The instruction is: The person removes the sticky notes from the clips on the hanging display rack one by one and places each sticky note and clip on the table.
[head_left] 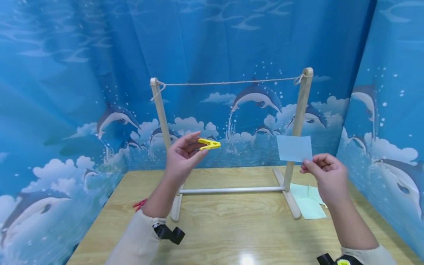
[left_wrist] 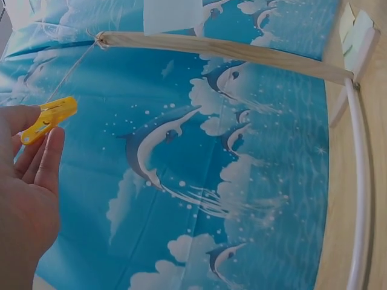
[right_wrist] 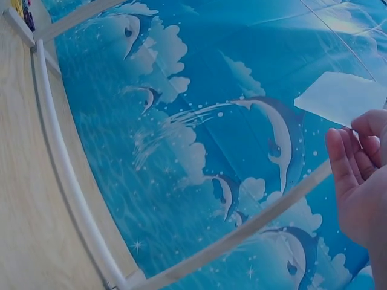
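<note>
My left hand (head_left: 183, 156) pinches a yellow clothespin (head_left: 210, 144) by its handle ends between thumb and fingers, its tip pointing right. The same clothespin (left_wrist: 51, 119) appears at the fingertips in the left wrist view. At the right, my right hand (head_left: 328, 176) holds a light blue square of paper (head_left: 294, 148) by its lower right corner, in front of the right post. In the right wrist view the paper (right_wrist: 341, 96) looks whitish. Both hands are below a thin string (head_left: 228, 82) tied between two wooden posts, and nothing hangs on it.
The wooden frame's right post (head_left: 300, 106) and left post (head_left: 160, 110) stand on feet joined by a white bar (head_left: 232, 190). Pale green paper sheets (head_left: 309, 206) lie by the right foot. Red clothespins (head_left: 140, 203) lie beside my left forearm. A dolphin-print curtain (head_left: 212, 44) surrounds the table.
</note>
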A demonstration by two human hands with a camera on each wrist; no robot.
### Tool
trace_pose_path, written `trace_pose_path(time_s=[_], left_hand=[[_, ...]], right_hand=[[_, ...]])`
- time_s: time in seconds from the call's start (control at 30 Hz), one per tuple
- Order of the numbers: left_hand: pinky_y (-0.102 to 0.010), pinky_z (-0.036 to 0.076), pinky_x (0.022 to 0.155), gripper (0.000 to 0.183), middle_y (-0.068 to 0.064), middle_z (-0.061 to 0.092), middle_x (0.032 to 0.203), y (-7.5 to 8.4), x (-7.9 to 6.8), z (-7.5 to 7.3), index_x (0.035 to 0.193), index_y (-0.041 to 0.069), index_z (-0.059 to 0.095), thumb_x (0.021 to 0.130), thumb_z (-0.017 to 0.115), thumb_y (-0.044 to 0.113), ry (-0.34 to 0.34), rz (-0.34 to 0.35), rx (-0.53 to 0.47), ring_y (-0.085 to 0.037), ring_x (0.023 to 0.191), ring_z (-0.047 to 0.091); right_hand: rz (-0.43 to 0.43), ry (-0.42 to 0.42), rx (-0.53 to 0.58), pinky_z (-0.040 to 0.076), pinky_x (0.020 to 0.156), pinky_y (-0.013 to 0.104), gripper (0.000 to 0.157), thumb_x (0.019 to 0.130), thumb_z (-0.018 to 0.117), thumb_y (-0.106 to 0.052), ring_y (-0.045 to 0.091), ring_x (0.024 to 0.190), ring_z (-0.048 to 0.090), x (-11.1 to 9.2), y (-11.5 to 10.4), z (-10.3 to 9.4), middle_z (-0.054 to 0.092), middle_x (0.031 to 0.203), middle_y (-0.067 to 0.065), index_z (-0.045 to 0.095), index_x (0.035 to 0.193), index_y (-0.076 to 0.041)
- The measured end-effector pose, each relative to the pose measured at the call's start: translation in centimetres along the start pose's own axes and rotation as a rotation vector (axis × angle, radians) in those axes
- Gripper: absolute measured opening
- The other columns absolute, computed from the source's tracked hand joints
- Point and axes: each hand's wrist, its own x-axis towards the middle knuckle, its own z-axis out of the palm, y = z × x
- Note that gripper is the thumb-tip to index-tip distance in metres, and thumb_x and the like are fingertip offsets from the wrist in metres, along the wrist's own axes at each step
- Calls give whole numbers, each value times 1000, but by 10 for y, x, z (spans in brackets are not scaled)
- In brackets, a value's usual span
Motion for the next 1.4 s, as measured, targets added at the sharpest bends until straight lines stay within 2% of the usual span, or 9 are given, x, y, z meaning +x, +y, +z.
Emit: trace_pose_path(time_s=[0.1, 0.2, 0.47, 0.63, 0.87, 0.97, 1.23, 1.4], left_hand=[[-34, 55, 87, 37, -16, 65, 116, -1, -10, -9, 123, -1, 62, 87, 71, -1, 23, -48, 24, -26, 105, 65], [-33, 55, 87, 36, -16, 64, 117, -4, -21, -18, 123, 1, 63, 88, 72, 5, 45, -100, 50, -26, 106, 65], [-32, 54, 89, 37, -15, 64, 118, -18, -50, -41, 122, 2, 62, 87, 74, 8, 167, -237, 49, -27, 108, 63], [-31, 53, 91, 42, -12, 64, 120, -21, -65, -55, 126, 2, 60, 87, 74, 10, 195, -312, 65, -22, 110, 62], [-26, 52, 90, 48, -12, 63, 123, -22, -85, -74, 131, -2, 56, 88, 73, 7, 270, -387, 131, -19, 111, 62], [-27, 54, 87, 43, -10, 67, 116, -23, -95, -81, 126, -4, 59, 86, 73, 0, 323, -404, 143, -18, 107, 64], [-26, 55, 85, 39, -2, 72, 103, -36, -115, -102, 117, -8, 61, 80, 72, -13, 400, -408, 139, -13, 98, 68], [-24, 55, 83, 41, 2, 73, 98, -44, -129, -114, 117, -9, 62, 78, 75, -11, 466, -470, 196, -12, 95, 69]], right_hand=[[19, 7, 2, 59, 64, 27, 7, 88, 64, 10, 17, 67, 68, -4, 0, -5, 66, 76, 8, 62, 85, 3], [36, 18, 22, 59, 63, 27, 7, 88, 64, 10, 18, 68, 68, -8, 1, -12, 67, 76, 9, 62, 87, 3], [59, 31, 64, 59, 63, 28, 10, 90, 60, 12, 18, 68, 69, -20, 8, -28, 69, 78, 10, 64, 90, 4], [43, 13, 105, 59, 64, 29, 14, 91, 56, 15, 18, 71, 70, -25, 14, -39, 71, 80, 11, 64, 89, 4], [67, 37, 123, 59, 63, 29, 15, 91, 56, 16, 18, 70, 70, -33, 19, -52, 70, 78, 11, 65, 89, 4], [85, 55, 106, 59, 63, 28, 15, 90, 57, 15, 18, 70, 70, -37, 22, -58, 70, 78, 11, 65, 88, 3], [82, 88, 79, 59, 62, 27, 16, 91, 57, 15, 17, 71, 70, -46, 29, -76, 70, 78, 10, 64, 89, 2], [134, 130, 63, 59, 64, 28, 15, 90, 59, 13, 17, 71, 70, -52, 32, -91, 70, 78, 9, 66, 92, 0]])
